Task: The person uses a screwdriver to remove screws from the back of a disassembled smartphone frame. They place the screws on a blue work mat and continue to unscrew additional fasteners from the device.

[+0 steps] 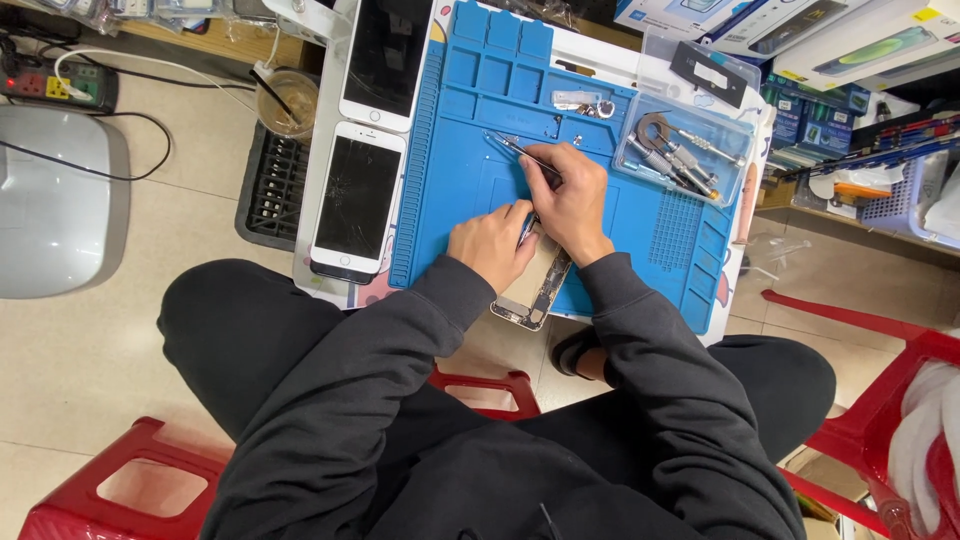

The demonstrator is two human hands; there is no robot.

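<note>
Blue silicone work mat (470, 190) carries an opened phone body (533, 290), which overhangs the mat's near edge and is partly hidden by both hands. Right hand (572, 200): fingers pinched on slim tweezers (520, 152), whose tip lies hidden between the hands. Left hand (490, 243): fingers curled and pressed on the phone body. Left of the mat lie two white phones (357, 200), one with a cracked screen. A clear tray of tools (685, 150) sits at the mat's right, well apart from the hands.
</note>
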